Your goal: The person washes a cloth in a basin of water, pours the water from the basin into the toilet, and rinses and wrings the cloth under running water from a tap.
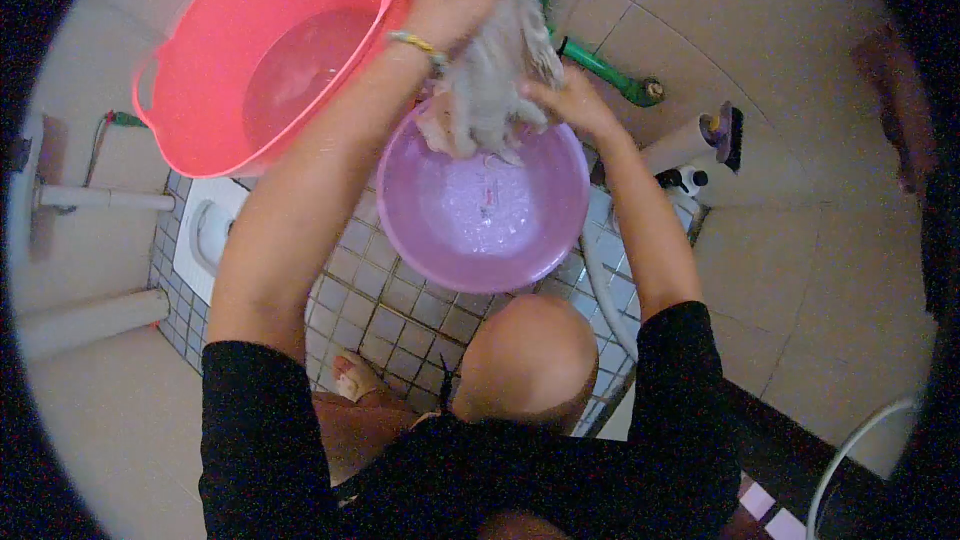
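Observation:
A wet, light grey cloth [500, 60] hangs bunched above the far side of a purple basin [400, 195], its lower end down inside the rim. My left hand [455, 0], with a yellow-green band at the wrist, grips the top of the cloth. On the cloth's right side my right hand [575, 102] is closed on its edge; some of the fingers are hidden by the fabric. Shallow water or wet shine shows on the basin's bottom. What kind of cloth it is I cannot tell.
A large pink tub [205, 90] with water stands to the left, near a white squat toilet [207, 240]. Green pipe [605, 70] runs along the far wall. At right are a brush [733, 138], a bottle [690, 180] and a grey hose [600, 285] on the tiled floor.

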`<state>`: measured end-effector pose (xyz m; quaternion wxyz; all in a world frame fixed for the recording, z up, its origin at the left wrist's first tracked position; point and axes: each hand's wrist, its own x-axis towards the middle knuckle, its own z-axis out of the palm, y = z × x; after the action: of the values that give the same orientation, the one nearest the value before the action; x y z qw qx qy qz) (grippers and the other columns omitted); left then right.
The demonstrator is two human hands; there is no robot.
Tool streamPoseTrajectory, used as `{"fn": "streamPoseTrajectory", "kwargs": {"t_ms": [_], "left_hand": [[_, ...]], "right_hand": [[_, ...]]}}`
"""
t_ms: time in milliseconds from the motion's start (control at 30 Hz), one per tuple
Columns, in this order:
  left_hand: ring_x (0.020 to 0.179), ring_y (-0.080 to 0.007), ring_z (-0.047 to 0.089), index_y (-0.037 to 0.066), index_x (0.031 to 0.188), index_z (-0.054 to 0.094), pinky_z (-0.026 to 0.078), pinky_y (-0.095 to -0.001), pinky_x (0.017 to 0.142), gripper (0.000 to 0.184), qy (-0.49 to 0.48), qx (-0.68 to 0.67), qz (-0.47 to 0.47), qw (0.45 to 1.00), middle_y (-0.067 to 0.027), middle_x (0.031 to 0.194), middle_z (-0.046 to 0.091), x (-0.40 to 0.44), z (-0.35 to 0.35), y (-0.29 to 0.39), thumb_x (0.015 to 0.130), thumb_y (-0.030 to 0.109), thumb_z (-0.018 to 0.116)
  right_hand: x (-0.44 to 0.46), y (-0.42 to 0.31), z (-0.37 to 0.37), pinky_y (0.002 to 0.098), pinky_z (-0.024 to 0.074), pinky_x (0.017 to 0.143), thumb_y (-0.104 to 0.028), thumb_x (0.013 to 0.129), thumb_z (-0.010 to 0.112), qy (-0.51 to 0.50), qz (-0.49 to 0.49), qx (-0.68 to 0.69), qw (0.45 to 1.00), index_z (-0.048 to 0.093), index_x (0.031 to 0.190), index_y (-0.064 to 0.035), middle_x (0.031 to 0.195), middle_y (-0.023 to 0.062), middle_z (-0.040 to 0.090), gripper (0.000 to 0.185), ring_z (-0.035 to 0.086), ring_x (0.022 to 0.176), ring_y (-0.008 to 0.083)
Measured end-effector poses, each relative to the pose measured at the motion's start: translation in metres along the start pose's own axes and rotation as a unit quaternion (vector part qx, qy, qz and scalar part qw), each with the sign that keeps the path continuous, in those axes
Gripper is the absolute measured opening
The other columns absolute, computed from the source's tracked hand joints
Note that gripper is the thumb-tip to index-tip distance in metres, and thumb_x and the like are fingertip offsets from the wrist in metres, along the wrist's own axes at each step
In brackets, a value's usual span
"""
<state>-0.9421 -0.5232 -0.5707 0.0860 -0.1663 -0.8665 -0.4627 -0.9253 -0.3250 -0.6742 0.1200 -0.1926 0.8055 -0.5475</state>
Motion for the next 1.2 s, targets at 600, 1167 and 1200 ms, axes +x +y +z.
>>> {"fn": "streamPoseTrajectory", "kwargs": {"t_ms": [600, 1167, 1200], "left_hand": [[0.076, -0.0324, 0.057, 0.005, 0.092, 0.055, 0.045, -0.0383, 0.068, 0.021, -0.04, 0.292, 0.147, 0.944, -0.016, 0.081, 0.059, -0.021, -0.023, -0.004, 0.075, 0.015, 0.051], [0.079, -0.0218, 0.059, -0.001, 0.098, 0.057, 0.045, -0.0315, 0.07, 0.032, 0.005, -0.022, -0.019, 1.0, -0.0135, 0.086, 0.061, 0.027, 0.052, 0.009, 0.07, 0.012, 0.053], [0.079, -0.0223, 0.059, -0.001, 0.098, 0.057, 0.045, -0.0319, 0.07, 0.031, -0.005, 0.008, -0.025, 1.0, -0.0136, 0.087, 0.061, 0.028, 0.051, 0.004, 0.07, 0.012, 0.053]], "right_hand": [[-0.013, -0.032, -0.022, 0.0264, 0.0425, 0.074, -0.005, 0.07, 0.058, 0.072, -0.036, 0.232, 0.969, 0.056, 0.096, -0.0063, 0.088, 0.0007, 0.058, 0.026, 0.054, 0.082, 0.0131], [-0.005, -0.071, -0.047, 0.0294, 0.043, 0.077, -0.005, 0.066, 0.061, -0.049, -0.037, -0.044, 0.997, 0.053, 0.101, -0.0035, 0.102, 0.0089, 0.056, 0.036, 0.053, 0.089, 0.0171], [-0.003, -0.074, -0.047, 0.0296, 0.0434, 0.078, -0.004, 0.067, 0.059, -0.09, -0.024, -0.143, 0.985, 0.053, 0.103, -0.0037, 0.102, 0.0098, 0.056, 0.037, 0.054, 0.089, 0.0174]]}}
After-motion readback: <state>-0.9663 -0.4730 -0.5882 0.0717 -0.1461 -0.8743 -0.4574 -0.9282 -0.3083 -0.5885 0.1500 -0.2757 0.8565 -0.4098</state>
